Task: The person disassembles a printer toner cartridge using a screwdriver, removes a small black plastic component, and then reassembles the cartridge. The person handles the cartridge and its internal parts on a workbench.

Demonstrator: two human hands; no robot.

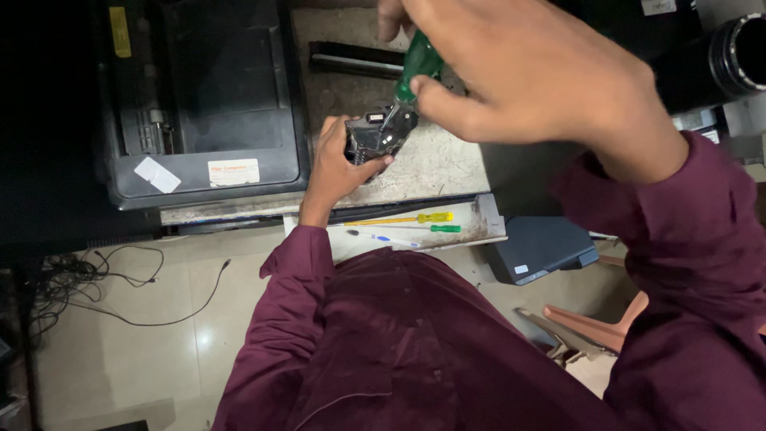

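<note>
Screwdriver (415,68), green handle, pinched in right hand (527,72), tip down on small black part (379,132). Left hand (339,164) clamped around part, held over worktop (435,164), right of black printer (207,96). My worry: tip skids off, jabs left fingers; part twists loose, drops. Spare screwdrivers (423,222) below part.
</note>
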